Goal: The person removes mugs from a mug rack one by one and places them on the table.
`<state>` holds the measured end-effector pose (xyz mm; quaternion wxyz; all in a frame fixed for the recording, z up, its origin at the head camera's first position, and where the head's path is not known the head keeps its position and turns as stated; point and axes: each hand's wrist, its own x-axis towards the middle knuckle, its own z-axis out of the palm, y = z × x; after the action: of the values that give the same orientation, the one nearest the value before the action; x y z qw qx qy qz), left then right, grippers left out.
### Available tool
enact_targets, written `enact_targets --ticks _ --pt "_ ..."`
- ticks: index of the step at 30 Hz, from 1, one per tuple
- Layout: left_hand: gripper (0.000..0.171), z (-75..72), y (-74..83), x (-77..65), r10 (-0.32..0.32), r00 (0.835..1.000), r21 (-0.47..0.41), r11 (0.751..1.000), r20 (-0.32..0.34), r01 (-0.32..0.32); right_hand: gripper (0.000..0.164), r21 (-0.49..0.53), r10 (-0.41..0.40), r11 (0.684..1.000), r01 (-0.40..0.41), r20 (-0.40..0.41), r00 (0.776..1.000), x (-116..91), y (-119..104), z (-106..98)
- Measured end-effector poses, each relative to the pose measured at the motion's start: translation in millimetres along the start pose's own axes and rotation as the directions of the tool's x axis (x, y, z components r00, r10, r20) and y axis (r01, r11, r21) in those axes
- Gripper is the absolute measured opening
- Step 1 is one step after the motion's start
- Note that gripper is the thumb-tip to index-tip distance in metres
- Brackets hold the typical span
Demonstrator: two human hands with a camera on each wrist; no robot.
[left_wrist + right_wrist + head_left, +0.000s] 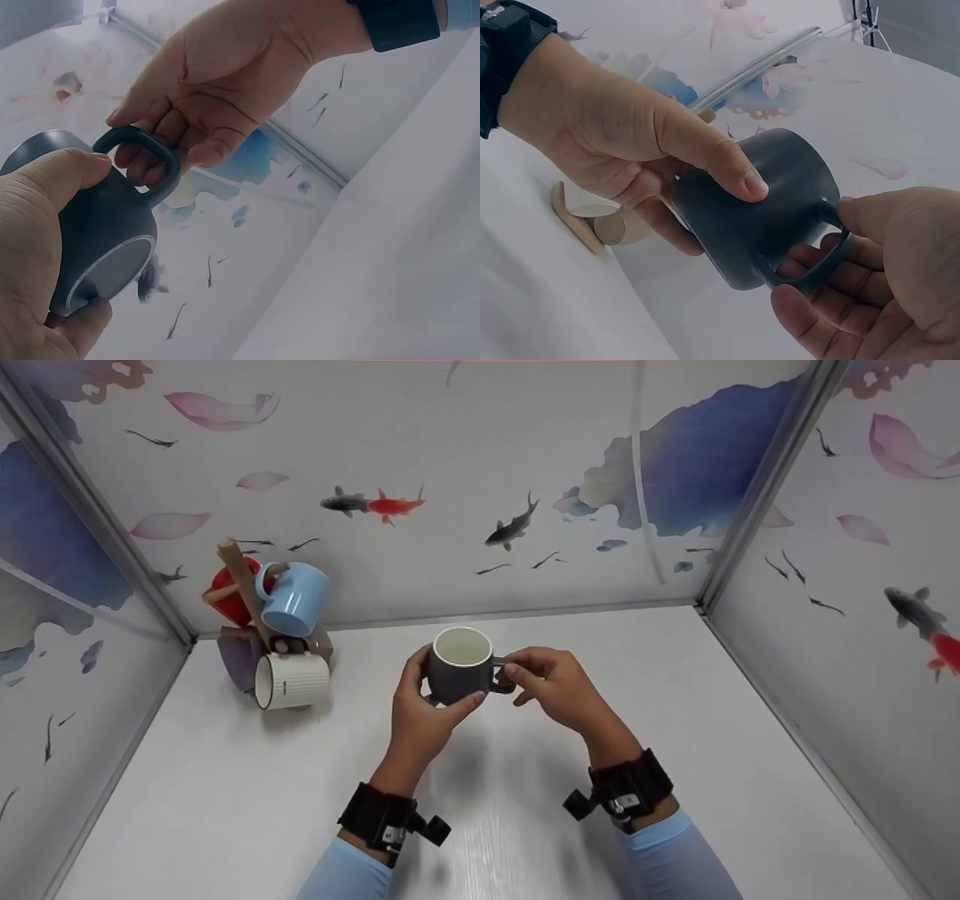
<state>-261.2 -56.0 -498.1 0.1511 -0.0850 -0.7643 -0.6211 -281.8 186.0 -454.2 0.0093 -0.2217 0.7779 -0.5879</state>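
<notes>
A dark grey mug with a cream inside is held up over the white table, its opening tilted toward the head camera. My left hand grips the body from the left, the thumb lying along the near side. On the other side my right hand pinches the mug's handle between thumb and fingers. The mug's base shows in the left wrist view. In the right wrist view the right thumb touches the top of the handle, with curled fingers behind it.
At the back left a wooden mug stand carries a light blue mug, a ribbed white mug, a red mug and a purple mug. Patterned walls enclose the table's back and sides.
</notes>
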Motion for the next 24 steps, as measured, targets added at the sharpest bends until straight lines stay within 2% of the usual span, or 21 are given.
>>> enact_targets --ticks 6,15,20,24 --pt "0.106 1.2 -0.8 -2.4 0.013 0.999 -0.004 1.0 0.047 -0.013 0.028 0.098 0.051 0.994 -0.056 0.056 0.997 0 1 -4" --pt "0.105 3.0 -3.5 -3.6 -0.014 0.992 0.009 1.0 0.122 0.013 0.035 0.087 0.119 0.987 -0.136 0.173 0.978 0 2 -9" --pt "0.107 4.4 -6.0 -4.1 -0.033 0.988 0.007 0.999 0.151 0.033 0.037 0.081 0.164 0.98 -0.181 0.184 0.969 0 3 -10" --pt "0.107 6.2 -8.1 -4.1 -0.052 0.982 0.015 0.999 0.179 0.05 0.036 0.103 0.211 0.968 -0.23 0.163 0.964 1 3 -11"
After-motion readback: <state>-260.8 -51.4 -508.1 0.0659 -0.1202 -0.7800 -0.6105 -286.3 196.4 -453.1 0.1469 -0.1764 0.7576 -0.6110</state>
